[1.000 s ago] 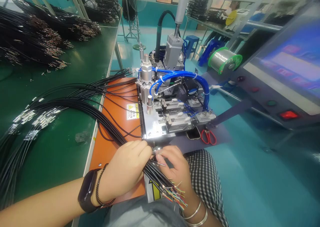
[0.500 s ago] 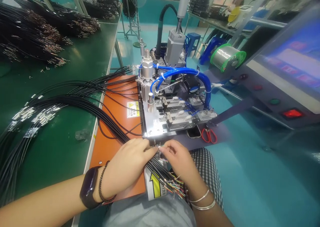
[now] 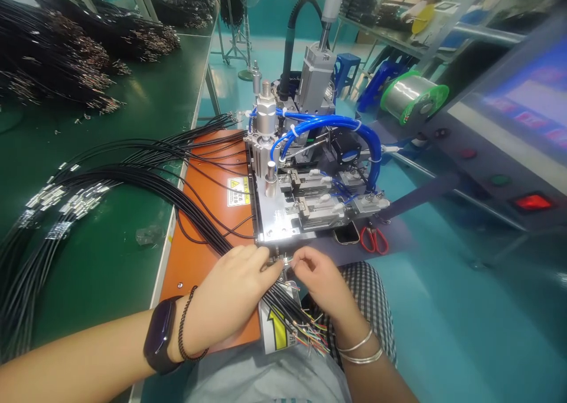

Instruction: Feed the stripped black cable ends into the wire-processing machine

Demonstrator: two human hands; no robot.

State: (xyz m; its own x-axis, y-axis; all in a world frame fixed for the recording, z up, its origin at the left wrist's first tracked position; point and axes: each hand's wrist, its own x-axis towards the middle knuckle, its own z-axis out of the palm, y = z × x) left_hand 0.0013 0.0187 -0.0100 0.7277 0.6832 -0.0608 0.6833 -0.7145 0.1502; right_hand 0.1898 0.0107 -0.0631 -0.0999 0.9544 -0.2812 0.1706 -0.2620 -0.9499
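At the front edge of the metal machine (image 3: 277, 214), my left hand (image 3: 239, 285) is closed on a black cable whose thin wire ends stick out past the thumb. My right hand (image 3: 319, 279) is just right of those ends, its thumb and index finger pinched together; what they grip is too small to make out. A bundle of black cables (image 3: 195, 211) runs over the orange board (image 3: 190, 267) and beneath my left hand. Its stripped, coloured wire ends (image 3: 310, 335) fan out below my hands, over my lap.
Red-handled scissors (image 3: 374, 240) and a phone (image 3: 346, 234) lie right of the machine. A solder wire spool (image 3: 414, 98) and a control panel (image 3: 500, 155) stand farther right. More cables (image 3: 57, 60) cover the green table (image 3: 146, 101).
My right hand has drawn slightly away from my left thumb, opening a small gap at the wire ends. The whole view has shifted a little.
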